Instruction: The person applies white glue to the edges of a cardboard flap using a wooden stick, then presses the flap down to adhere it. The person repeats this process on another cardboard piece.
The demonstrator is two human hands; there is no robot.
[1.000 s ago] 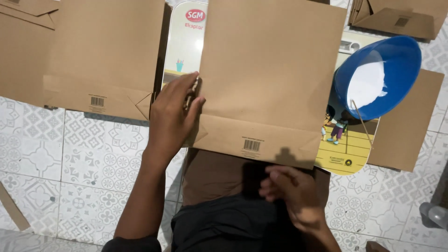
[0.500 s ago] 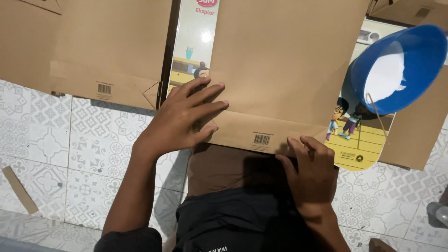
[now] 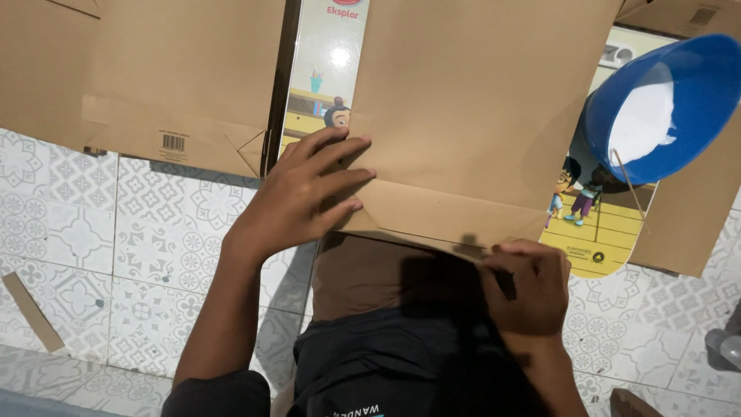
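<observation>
A flat brown paper bag [image 3: 471, 116] lies in front of me over a colourful picture book [image 3: 324, 85]. My left hand [image 3: 305, 193] presses flat with spread fingers on the bag's lower left corner, by the folded bottom flap [image 3: 448, 216]. My right hand [image 3: 529, 289] pinches the bag's near edge at the lower right, fingers curled over it. A blue bowl [image 3: 664, 108] with white paste and a thin stick stands at the right, on the book.
A second brown paper bag [image 3: 154, 77] lies at the left on the patterned tile floor [image 3: 93, 247]. More brown bags [image 3: 687, 224] sit at the right under the bowl. A strip of cardboard [image 3: 31, 309] lies at the lower left. My dark clothing [image 3: 386, 347] fills the bottom centre.
My left hand went from curled at the bag's left edge to pressing flat on it. My right hand rose from my lap to grip the bag's near edge, hiding the barcode flap.
</observation>
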